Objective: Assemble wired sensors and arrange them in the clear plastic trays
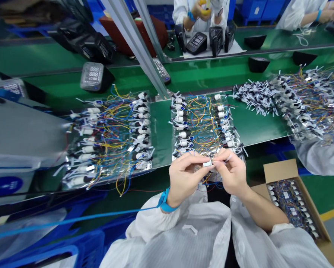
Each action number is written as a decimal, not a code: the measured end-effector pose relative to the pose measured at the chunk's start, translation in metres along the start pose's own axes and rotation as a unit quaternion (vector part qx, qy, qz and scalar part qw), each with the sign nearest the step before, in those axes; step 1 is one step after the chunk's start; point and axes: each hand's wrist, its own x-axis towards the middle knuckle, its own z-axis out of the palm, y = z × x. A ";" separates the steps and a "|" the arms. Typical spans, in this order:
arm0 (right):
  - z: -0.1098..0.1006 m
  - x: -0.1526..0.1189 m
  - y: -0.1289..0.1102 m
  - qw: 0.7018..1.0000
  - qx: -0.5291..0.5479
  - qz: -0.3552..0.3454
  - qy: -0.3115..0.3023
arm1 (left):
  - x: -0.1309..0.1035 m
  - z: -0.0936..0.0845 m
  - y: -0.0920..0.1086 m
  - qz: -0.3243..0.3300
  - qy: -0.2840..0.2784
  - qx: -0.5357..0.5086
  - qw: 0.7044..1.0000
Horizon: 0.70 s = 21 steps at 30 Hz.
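Note:
Near the front edge of the bench, my left hand (187,173) pinches a small white part (207,163) between thumb and fingertips. My right hand (230,172) meets it from the other side, its fingers closed on a thin white strip (228,158) that partly shows. The fingertips hide how the two pieces join. Just beyond my hands lies a clear plastic tray (196,128) with rows of white cylindrical parts (180,112) joined by yellow, blue and red wires.
A similar wired tray (127,139) lies left. To the right are loose white strips (256,96) and more wired assemblies (309,108). An open carton (321,219) stands low right. A metal post (140,48) rises behind. A blue wrist cord (99,215) runs left. A co-worker (180,11) sits opposite, near display units (197,42).

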 end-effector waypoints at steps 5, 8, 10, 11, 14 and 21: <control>-0.005 0.004 -0.004 0.999 0.005 0.018 -0.027 | 0.001 -0.003 -0.003 0.052 -0.010 0.035 0.998; -0.013 0.010 -0.006 0.998 0.011 0.041 -0.042 | 0.004 -0.003 -0.005 0.061 -0.010 0.048 0.997; -0.016 0.013 -0.006 0.998 0.007 0.035 -0.044 | 0.005 -0.003 -0.004 0.063 -0.015 0.045 0.997; -0.018 0.014 -0.005 0.998 0.005 0.032 -0.048 | 0.006 -0.003 -0.004 0.065 -0.017 0.042 0.997; -0.020 0.015 -0.003 0.997 0.011 0.025 -0.067 | 0.006 -0.001 -0.003 0.073 -0.027 0.040 0.996; -0.030 0.029 -0.012 0.991 0.012 0.037 -0.129 | 0.018 -0.002 0.004 0.063 -0.068 0.055 0.994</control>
